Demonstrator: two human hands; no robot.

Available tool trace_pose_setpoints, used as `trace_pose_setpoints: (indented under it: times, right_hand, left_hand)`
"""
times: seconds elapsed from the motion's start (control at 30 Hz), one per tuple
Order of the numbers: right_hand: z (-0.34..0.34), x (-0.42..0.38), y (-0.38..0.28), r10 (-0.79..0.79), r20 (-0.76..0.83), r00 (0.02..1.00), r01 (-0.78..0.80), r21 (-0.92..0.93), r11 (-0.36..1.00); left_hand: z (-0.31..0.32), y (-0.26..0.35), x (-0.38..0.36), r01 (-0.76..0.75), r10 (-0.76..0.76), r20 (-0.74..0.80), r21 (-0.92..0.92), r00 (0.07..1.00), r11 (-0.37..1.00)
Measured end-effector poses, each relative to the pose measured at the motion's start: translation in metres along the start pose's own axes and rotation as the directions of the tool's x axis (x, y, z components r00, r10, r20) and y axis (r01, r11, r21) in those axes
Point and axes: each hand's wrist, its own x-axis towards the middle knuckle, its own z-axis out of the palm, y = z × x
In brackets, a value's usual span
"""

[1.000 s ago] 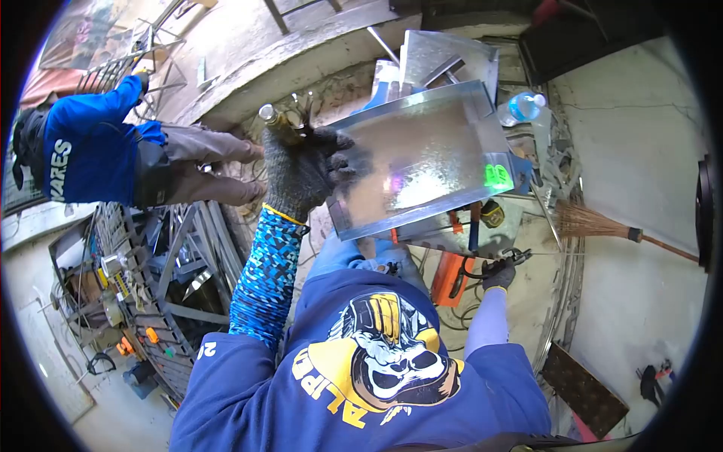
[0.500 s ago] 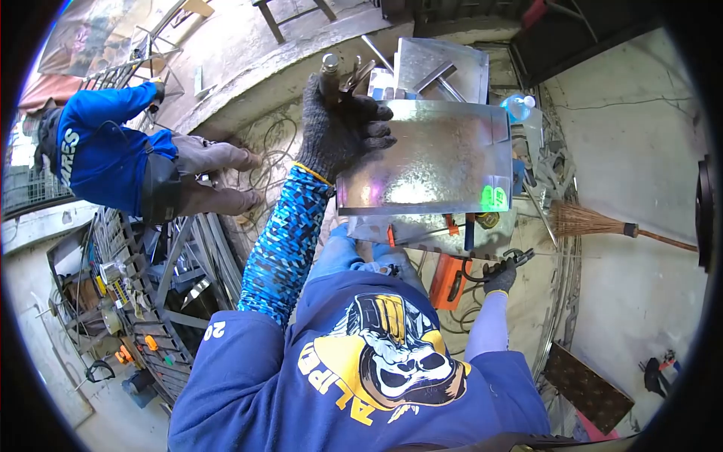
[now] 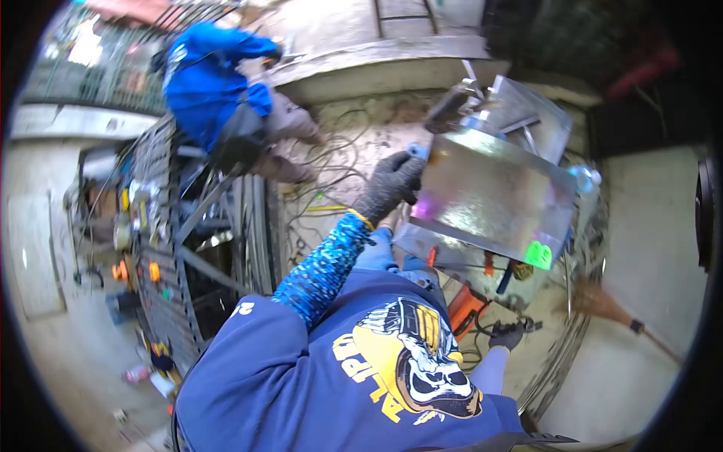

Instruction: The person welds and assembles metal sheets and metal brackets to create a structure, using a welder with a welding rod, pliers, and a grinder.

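Note:
My left hand (image 3: 393, 184), in a dark glove below a blue patterned sleeve, is closed at the left edge of a shiny metal box (image 3: 489, 192). A small blue round end (image 3: 416, 151) shows at its fingertips; what it belongs to is unclear. My right hand (image 3: 507, 335), also gloved, is closed around a dark clamp-like holder (image 3: 532, 325) with a cable, low on the right. Beyond the box's far left corner lies a dark, blurred tool (image 3: 450, 108). Bright green marks (image 3: 538, 255) are on the box's near right corner.
An orange case (image 3: 467, 310) stands below the work surface. A broom (image 3: 606, 305) is at the right. Another person in blue (image 3: 211, 90) bends at the upper left, beside a metal rack (image 3: 158, 218). Cables (image 3: 339, 162) run over the floor.
The view has turned and shifted, so the scene appears tilted. My left hand, earlier raised with fingers spread around a metal-ended tool, is now lower and closed by the box's left edge.

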Motion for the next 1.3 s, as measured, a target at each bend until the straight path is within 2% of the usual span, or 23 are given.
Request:
trace_pose_setpoints:
  times: [0.07,0.13,0.17,0.2,0.23,0.27,0.3,0.33,0.37,0.47,0.5,0.57,0.6,0.67,0.77,0.83,0.87,0.9,0.97,1.0,1.1,1.23,1.3]
  right_hand:
    - [-0.012,0.018,0.004,-0.015,0.006,1.0,0.015,-0.02,1.0]
    - [-0.011,0.021,0.002,-0.033,0.025,0.999,0.034,-0.03,0.999]
    - [-0.002,0.013,0.002,-0.012,-0.048,0.999,0.011,-0.018,1.0]
    - [0.001,0.001,-0.005,0.002,-0.13,0.992,-0.003,-0.001,1.0]
    - [-0.009,0.008,-0.004,0.022,-0.078,0.997,-0.023,-0.002,1.0]
    - [-0.011,0.001,-0.007,0.018,-0.092,0.996,-0.016,0.019,1.0]
    - [-0.008,-0.007,-0.005,0.015,-0.11,0.994,-0.011,0.036,0.999]
    - [-0.006,-0.017,-0.003,0.013,-0.156,0.988,-0.009,0.031,0.999]
    - [-0.008,-0.026,-0.002,-0.011,-0.188,0.982,0.015,0.017,1.0]
    - [-0.003,-0.056,0.007,-0.059,-0.362,0.93,0.079,0.039,0.996]
    - [-0.004,-0.07,0.013,-0.145,-0.328,0.933,0.152,-0.004,0.988]
    - [-0.002,-0.098,0.027,-0.181,-0.339,0.923,0.172,-0.056,0.984]
    - [0.004,-0.107,0.038,-0.224,-0.368,0.902,0.214,-0.069,0.974]
    - [0.014,-0.122,0.059,-0.202,-0.404,0.892,0.097,-0.266,0.959]
    - [0.0,-0.129,0.095,-0.163,-0.327,0.931,0.099,-0.205,0.974]
    - [0.019,-0.145,0.12,-0.153,-0.397,0.905,0.071,-0.213,0.974]
    - [0.028,-0.146,0.133,-0.17,-0.444,0.88,0.065,-0.242,0.968]
    - [0.032,-0.143,0.143,-0.184,-0.488,0.853,0.054,-0.269,0.962]
    - [0.035,-0.139,0.151,-0.154,-0.498,0.853,0.043,-0.227,0.973]
    - [0.036,-0.139,0.153,-0.152,-0.515,0.844,0.041,-0.22,0.975]
    - [0.045,-0.142,0.156,-0.167,-0.495,0.853,0.046,-0.247,0.968]
    - [0.041,-0.134,0.153,-0.213,-0.471,0.856,0.076,-0.292,0.953]
    - [0.053,-0.136,0.155,-0.192,-0.471,0.861,0.068,-0.267,0.961]
  left_hand:
    - [-0.018,-0.014,-0.004,-0.001,0.002,-0.041,0.032,0.999,1.0]
    - [-0.034,-0.036,-0.003,-0.049,0.058,-0.054,0.16,0.997,0.986]
    - [-0.043,-0.029,-0.01,-0.027,0.044,-0.072,0.227,0.996,0.973]
    - [-0.057,-0.041,-0.008,-0.029,0.055,-0.12,0.214,0.991,0.976]
    - [-0.07,-0.058,-0.006,-0.026,0.059,-0.162,0.199,0.985,0.98]
    - [-0.083,-0.07,-0.005,0.0,0.03,-0.189,0.156,0.981,0.988]
    - [-0.096,-0.084,-0.004,0.032,-0.007,-0.217,0.113,0.976,0.993]
    - [-0.112,-0.105,0.0,0.144,-0.116,-0.247,0.098,0.962,0.985]
    - [-0.127,-0.131,0.004,0.19,-0.175,-0.259,0.036,0.95,0.981]
    - [-0.151,-0.189,0.014,0.297,-0.294,-0.213,-0.021,0.932,0.955]
    - [-0.157,-0.207,0.021,0.357,-0.357,-0.165,-0.033,0.919,0.934]
    - [-0.169,-0.255,0.031,0.446,-0.449,-0.066,-0.061,0.891,0.893]
    - [-0.175,-0.284,0.037,0.493,-0.493,-0.047,-0.006,0.869,0.87]
    - [-0.185,-0.335,0.036,0.549,-0.55,0.002,0.039,0.835,0.835]
    - [-0.199,-0.395,0.012,0.595,-0.594,0.053,-0.011,0.803,0.804]
    - [-0.21,-0.437,-0.005,0.705,-0.728,0.092,0.191,0.679,0.682]
    - [-0.214,-0.439,-0.007,0.629,-0.659,0.105,0.222,0.744,0.745]
    - [-0.218,-0.434,-0.001,0.63,-0.66,0.1,0.219,0.745,0.745]
    - [-0.222,-0.423,0.002,0.623,-0.619,0.084,-0.047,0.781,0.78]
    - [-0.226,-0.424,0.001,0.593,-0.588,0.08,-0.045,0.805,0.804]
    - [-0.229,-0.427,0.001,0.667,-0.66,0.101,-0.152,0.745,0.73]
    - [-0.231,-0.411,0.003,0.642,-0.634,0.1,-0.092,0.767,0.762]
    - [-0.231,-0.412,0.005,0.683,-0.675,0.108,-0.085,0.73,0.726]
